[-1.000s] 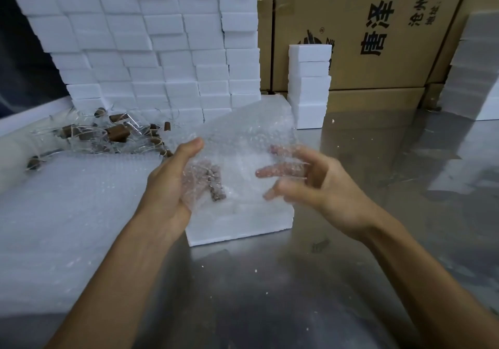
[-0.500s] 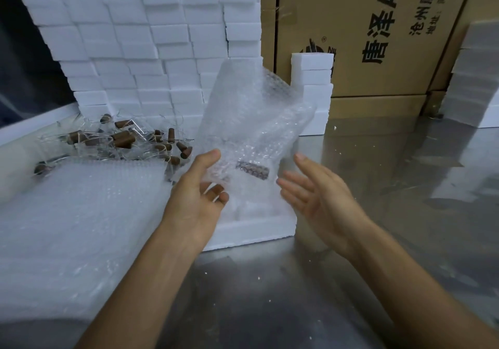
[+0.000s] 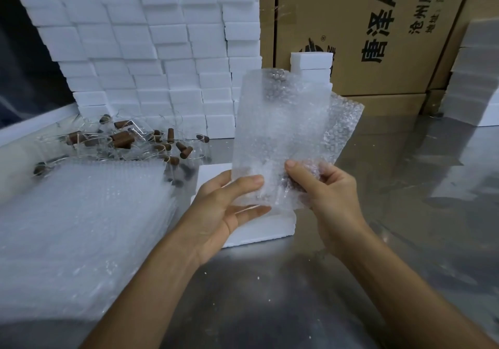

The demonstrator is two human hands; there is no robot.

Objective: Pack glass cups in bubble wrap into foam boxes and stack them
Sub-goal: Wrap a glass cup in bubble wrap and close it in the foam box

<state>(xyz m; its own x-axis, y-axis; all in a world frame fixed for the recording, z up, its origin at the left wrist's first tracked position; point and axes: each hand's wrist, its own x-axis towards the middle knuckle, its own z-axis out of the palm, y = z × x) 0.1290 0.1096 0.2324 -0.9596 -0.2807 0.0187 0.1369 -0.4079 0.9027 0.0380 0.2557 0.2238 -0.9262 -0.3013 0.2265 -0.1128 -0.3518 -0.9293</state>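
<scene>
Both hands meet just right of centre, holding one sheet of bubble wrap (image 3: pixel 280 138) upright above an open foam box (image 3: pixel 256 230). The left hand (image 3: pixel 226 208) comes in from 7 o'clock; its thumb presses the front of the sheet's lower left part and its fingers (image 3: pixel 253 209) curl in beneath, pinching the wrap. The right hand (image 3: pixel 329 194) comes in from 5 o'clock; its thumb lies on the front of the wrap and its fingers (image 3: pixel 330 174) are curled round the sheet's bunched lower right edge. Whether a cup sits inside the wrap cannot be told; the plastic is too cloudy.

The box lies on the shiny metal surface (image 3: pixel 297 294), directly under the hands, its near wall showing white.

At 9 o'clock a thick pile of wrap sheets (image 3: pixel 81 227) covers the left of the surface. Beyond it, toward 10 o'clock, lies a heap of clear glass cups (image 3: pixel 129 140) with brown stoppers, tumbled together. Behind them, at 11 o'clock, a wall of stacked foam boxes (image 3: pixel 151 51) rises. A short stack (image 3: pixel 310 65) stands at 12 o'clock, partly behind the sheet. Cardboard cartons (image 3: pixel 378 38) with black printed characters fill the back from 12 to 2 o'clock, and another blurred foam stack (image 3: pixel 475 78) stands at 3 o'clock.
</scene>
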